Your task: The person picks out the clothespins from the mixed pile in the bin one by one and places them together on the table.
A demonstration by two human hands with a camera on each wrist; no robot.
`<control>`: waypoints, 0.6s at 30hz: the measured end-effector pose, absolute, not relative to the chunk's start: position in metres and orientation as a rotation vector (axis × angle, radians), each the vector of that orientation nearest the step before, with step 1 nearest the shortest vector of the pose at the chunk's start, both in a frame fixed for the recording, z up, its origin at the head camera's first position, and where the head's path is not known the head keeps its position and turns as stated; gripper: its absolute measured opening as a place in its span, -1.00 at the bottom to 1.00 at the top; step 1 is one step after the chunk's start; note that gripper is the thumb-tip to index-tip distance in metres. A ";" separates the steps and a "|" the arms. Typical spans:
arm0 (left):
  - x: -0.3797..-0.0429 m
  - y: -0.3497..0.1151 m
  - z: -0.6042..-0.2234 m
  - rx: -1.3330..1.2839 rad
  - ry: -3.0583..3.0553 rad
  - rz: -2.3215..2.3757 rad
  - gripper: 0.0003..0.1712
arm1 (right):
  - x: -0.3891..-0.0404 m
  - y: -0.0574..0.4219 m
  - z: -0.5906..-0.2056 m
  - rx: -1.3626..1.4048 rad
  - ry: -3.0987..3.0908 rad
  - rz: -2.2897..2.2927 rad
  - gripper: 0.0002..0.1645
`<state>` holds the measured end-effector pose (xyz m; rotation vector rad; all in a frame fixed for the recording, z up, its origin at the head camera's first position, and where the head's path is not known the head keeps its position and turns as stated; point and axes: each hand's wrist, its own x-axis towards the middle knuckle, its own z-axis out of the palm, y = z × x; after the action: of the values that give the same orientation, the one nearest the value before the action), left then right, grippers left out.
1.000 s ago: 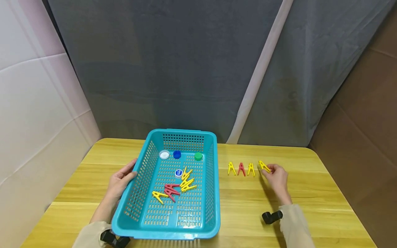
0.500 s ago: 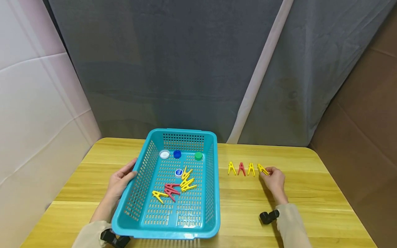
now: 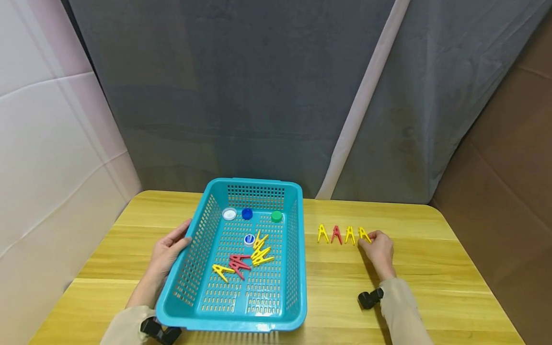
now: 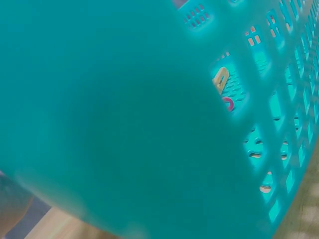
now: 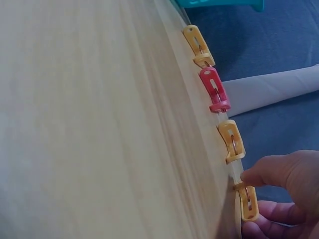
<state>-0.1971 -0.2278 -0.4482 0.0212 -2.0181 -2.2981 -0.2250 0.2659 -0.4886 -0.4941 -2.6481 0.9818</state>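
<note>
Surface: The pale yellow wooden surface (image 3: 435,287) is shared by a basket left of its middle and a short row of clothespins on the right, nearer the far edge than the near one.
Basket: The turquoise perforated plastic basket (image 3: 228,326) is placed lengthwise, from near the far edge toward the near edge; its inside is turned to full view, probably so that its contents can be reached easily. Whether its base lies flat cannot be told.
Basket contents: A white round lid (image 3: 229,214), a dark blue cap (image 3: 247,213) and a green cap (image 3: 276,216) are spread along the far end; a blue-and-white cap (image 3: 249,240) is found just beside the loose pile of yellow and red plastic clothespins (image 3: 260,254).
Row: A yellow plastic clothespin (image 5: 199,46), a red plastic clothespin (image 5: 215,89) and a second yellow one (image 5: 231,141) are lined up at near-even gaps, which suggests deliberate spacing; their narrow ends are pointed toward the far edge in the head view.
Row's right end: The yellow clothespin in the fingers (image 5: 245,204) is held level with the others — seemingly to match their line and direction.
Left hand: The basket's left rim is gripped by the left hand (image 3: 167,252), thumb over it and fingers beneath, likely for steadiness; the fingertips are hidden.
Right hand: The last clothespin is pinched by the right hand (image 3: 379,250), thumb at one end and fingers at the other — a narrow gap, filled by the clothespin.
</note>
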 end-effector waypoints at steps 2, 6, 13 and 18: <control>-0.197 -0.228 -0.448 0.020 -2.023 -2.294 -0.40 | -0.225 0.265 -0.488 -0.494 -2.657 0.979 -0.67; -0.197 -0.228 -0.448 0.014 -2.034 -2.279 -0.40 | -0.226 0.265 -0.487 -0.489 -2.678 0.978 -0.65; -0.197 -0.228 -0.448 -0.002 -2.013 -2.311 -0.39 | -0.223 0.265 -0.478 -0.464 -2.706 0.969 -0.58; -0.196 -0.228 -0.448 -0.001 -2.025 -2.299 -0.39 | -0.222 0.262 -0.465 -0.378 -2.634 1.004 -0.60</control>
<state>-0.1963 -0.2279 -0.4483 -0.0008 -2.0248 -2.2991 -0.2220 0.2623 -0.4647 -0.3780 -2.6340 1.0036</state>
